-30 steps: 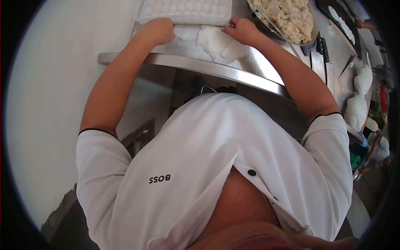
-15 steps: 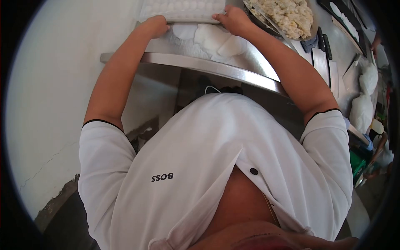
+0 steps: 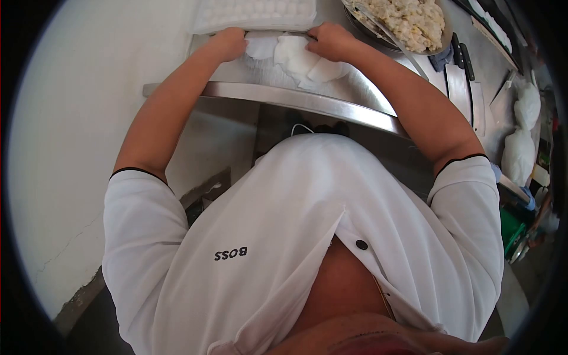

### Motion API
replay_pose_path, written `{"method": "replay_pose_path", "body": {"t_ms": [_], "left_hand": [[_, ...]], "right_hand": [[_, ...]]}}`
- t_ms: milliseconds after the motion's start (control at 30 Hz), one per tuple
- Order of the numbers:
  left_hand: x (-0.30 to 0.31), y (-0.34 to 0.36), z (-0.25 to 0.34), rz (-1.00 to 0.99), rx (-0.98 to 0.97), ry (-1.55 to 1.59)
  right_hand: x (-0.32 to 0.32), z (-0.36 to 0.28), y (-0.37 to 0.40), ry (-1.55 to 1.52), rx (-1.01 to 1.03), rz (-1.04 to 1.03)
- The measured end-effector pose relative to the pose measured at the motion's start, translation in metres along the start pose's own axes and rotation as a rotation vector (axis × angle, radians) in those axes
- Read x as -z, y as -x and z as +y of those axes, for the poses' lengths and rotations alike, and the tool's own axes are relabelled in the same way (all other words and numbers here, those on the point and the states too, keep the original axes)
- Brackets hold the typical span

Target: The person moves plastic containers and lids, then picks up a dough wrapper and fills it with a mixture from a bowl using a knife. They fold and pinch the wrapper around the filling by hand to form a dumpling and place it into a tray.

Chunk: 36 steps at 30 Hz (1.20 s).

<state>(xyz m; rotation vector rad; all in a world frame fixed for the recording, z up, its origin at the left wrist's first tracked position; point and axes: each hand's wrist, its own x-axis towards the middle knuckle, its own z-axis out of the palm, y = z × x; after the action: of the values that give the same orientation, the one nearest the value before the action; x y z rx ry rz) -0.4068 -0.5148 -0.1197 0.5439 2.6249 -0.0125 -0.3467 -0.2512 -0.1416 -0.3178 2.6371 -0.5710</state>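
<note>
Metal tabletop [image 3: 296, 100] beside pale wall [image 3: 77, 118]. Left hand [image 3: 228, 44] and right hand [image 3: 331, 41] at tray [image 3: 260, 25] edge; grip closure cannot be determined.

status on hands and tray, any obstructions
Left hand at tray, left end of near edge; right hand at right end; grips unclear. Tray holds rows of white balls. White pieces nearside, between hands.

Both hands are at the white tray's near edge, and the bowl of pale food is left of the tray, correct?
Not quite: the head view shows the bowl right of the tray. The left hand and right hand are at the tray's near edge.
</note>
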Motion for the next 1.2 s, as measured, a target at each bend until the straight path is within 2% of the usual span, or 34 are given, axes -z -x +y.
{"method": "replay_pose_path", "body": {"t_ms": [67, 333, 400, 467, 567, 700, 767, 800, 867, 900, 967, 1033, 1100, 1167, 1200], "left_hand": [[0.000, -0.004, 0.002, -0.018, 0.011, 0.007], [0.003, -0.001, 0.014, 0.034, -0.084, 0.049], [0.007, -0.001, 0.021, 0.060, -0.079, 0.091], [0.021, 0.001, 0.036, -0.184, 0.323, 0.472], [0.006, -0.013, 0.030, -0.136, 0.358, 0.621], [0.003, -0.012, 0.031, -0.138, 0.357, 0.733], [0.003, -0.012, 0.039, -0.104, 0.539, 0.973], [0.003, -0.011, 0.040, -0.104, 0.539, 0.972], [0.003, -0.009, 0.042, -0.014, 0.458, 0.849], [0.003, -0.008, 0.042, -0.014, 0.459, 0.847], [0.011, -0.002, 0.051, -0.053, 0.454, 0.710], [-0.009, -0.018, 0.034, -0.061, 0.387, 0.634], [-0.048, -0.052, -0.011, -0.063, 0.317, 0.553], [-0.090, -0.089, -0.065, -0.029, -0.181, 0.153], [-0.094, -0.090, -0.067, -0.032, -0.185, 0.148]], "right_hand": [[-0.001, -0.002, 0.004, 0.022, -0.016, -0.016], [-0.009, -0.007, 0.008, 0.067, 0.054, 0.135], [-0.007, -0.006, 0.005, 0.012, 0.031, 0.076], [-0.008, -0.005, 0.003, -0.046, 0.004, 0.019], [-0.007, -0.007, 0.005, -0.070, 0.060, 0.080], [-0.003, -0.013, 0.010, -0.146, 0.166, 0.017], [-0.003, -0.015, 0.013, -0.218, 0.224, 0.028], [-0.004, -0.016, 0.015, -0.243, 0.303, 0.033], [0.002, -0.023, 0.018, -0.223, 0.434, 0.004], [0.006, -0.024, 0.020, -0.226, 0.435, 0.006], [0.018, -0.027, 0.024, -0.356, 0.392, -0.213], [0.022, -0.020, 0.024, -0.439, 0.336, -0.261], [0.022, -0.011, 0.018, -0.521, 0.283, -0.302], [0.013, 0.003, 0.008, -0.166, 0.232, -0.159], [0.011, 0.004, 0.008, -0.171, 0.227, -0.155]]}}
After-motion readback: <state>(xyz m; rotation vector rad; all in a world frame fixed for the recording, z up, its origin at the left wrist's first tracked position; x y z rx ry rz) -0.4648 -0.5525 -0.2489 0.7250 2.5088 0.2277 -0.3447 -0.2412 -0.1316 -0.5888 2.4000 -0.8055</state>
